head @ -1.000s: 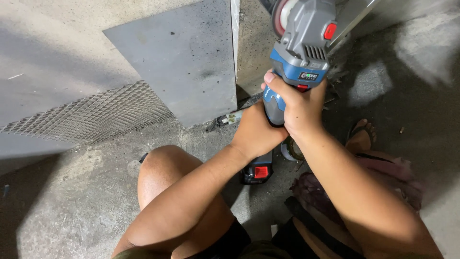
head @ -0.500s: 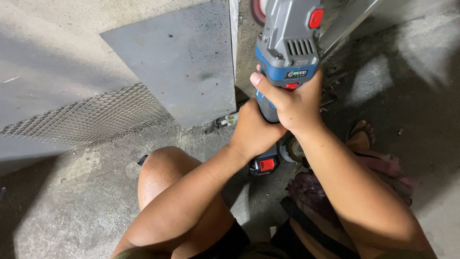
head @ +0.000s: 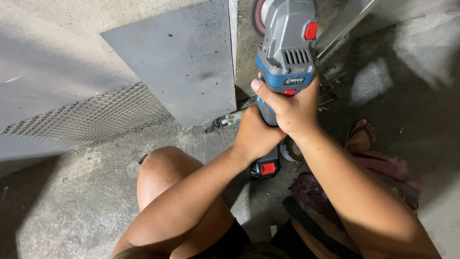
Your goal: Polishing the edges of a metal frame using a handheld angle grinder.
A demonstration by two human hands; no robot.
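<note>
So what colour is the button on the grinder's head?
Red, on the grey grinder; head view shows it.

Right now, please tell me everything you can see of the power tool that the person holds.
The angle grinder has a grey plastic-looking body with a blue band, vent slots and a red switch. Its reddish disc sits at the far end, near the edge of the grey metal sheet. A battery base with a red button shows below the hands. The right hand and left hand both grip its handle.
</note>
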